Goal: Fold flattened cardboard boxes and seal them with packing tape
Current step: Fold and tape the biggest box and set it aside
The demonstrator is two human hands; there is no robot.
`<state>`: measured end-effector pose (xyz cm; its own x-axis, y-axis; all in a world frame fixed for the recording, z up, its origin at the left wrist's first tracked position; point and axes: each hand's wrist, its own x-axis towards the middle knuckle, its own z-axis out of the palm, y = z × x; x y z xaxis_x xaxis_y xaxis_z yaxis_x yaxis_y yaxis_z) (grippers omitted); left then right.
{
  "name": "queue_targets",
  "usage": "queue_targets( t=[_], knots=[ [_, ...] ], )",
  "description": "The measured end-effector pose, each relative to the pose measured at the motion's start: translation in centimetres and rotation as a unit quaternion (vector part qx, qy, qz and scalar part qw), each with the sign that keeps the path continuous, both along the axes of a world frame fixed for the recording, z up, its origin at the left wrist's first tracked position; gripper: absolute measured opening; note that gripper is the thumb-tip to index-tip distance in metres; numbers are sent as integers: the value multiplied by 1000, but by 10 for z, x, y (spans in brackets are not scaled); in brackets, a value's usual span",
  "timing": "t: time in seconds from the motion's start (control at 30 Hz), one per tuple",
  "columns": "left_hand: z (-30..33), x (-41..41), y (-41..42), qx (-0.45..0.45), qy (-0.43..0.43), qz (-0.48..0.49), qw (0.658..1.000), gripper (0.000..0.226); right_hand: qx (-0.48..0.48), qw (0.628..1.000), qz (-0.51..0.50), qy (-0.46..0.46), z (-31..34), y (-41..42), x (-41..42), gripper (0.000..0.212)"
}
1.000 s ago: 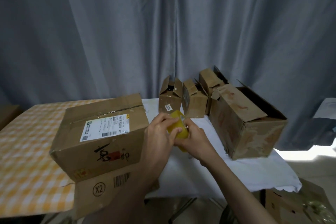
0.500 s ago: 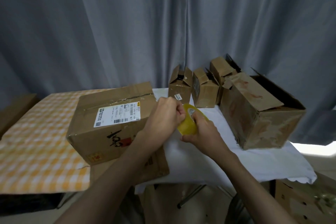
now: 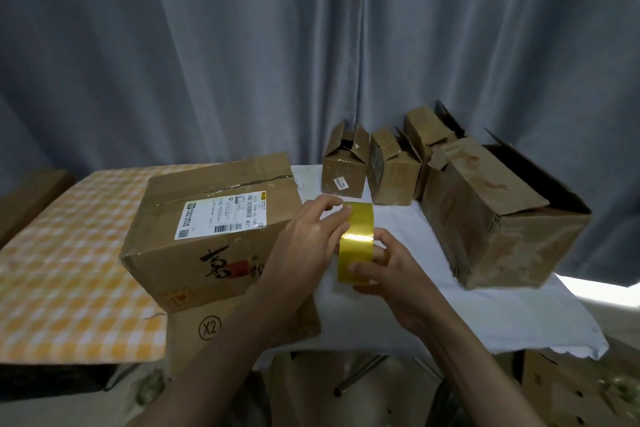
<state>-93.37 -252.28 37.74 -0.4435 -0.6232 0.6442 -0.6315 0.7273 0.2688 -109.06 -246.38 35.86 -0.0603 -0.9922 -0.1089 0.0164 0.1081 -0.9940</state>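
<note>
A yellow roll of packing tape is held upright in the air in front of me, over the white cloth. My right hand grips its lower part, thumb across the outer face and fingers through the core. My left hand pinches the roll's top edge with its fingertips. Just left of my hands stands a large closed cardboard box with a white shipping label and red and black print. It rests on a flattened cardboard piece marked X2, which sticks out over the table's front edge.
Three small boxes with raised flaps stand at the back of the white-covered table. A bigger open, stained box sits at the right. An orange checked cloth covers the left table. Another box is on the floor, lower right. Grey curtains hang behind.
The roll has been turned so its broad yellow face points at me. My left fingers shifted to its top edge. The view has tilted upward a little.
</note>
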Motion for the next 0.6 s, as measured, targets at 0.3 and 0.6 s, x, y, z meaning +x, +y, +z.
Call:
queue_targets(
  t=[0.3,0.6],
  knots=[
    [-15,-1,14,21,3,1,1000,31,-19,1000,-14,-4,-11,-2,3,42],
    [-9,-12,8,59,20,31,998,32,-29,999,-11,-7,-7,-1,7,40]
  ],
)
